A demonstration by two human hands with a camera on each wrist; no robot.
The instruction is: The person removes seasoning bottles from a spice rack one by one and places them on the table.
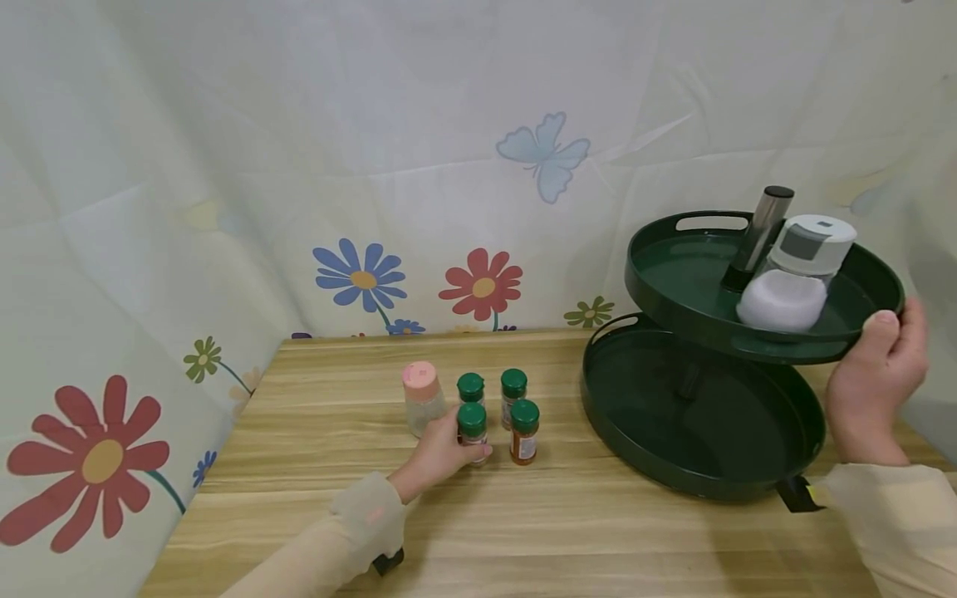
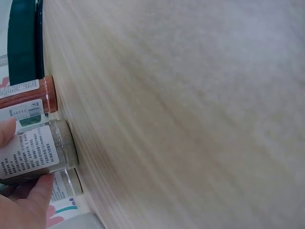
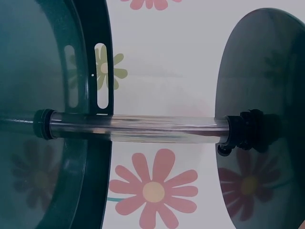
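My left hand grips a small spice jar with a green cap, thumb and fingers on either side of it. In the left wrist view the labelled jar has its base close to the tabletop. Three similar green-capped jars stand around it: one behind, one at back right, one with orange-red contents at right. My right hand holds the right rim of the upper tray of a dark green two-tier rack, its thumb up at the edge.
A pink-capped shaker stands left of the jars. On the upper tray sits a white-lidded container beside the metal pole. The lower tray rests on the wooden table. A flowered cloth hangs behind.
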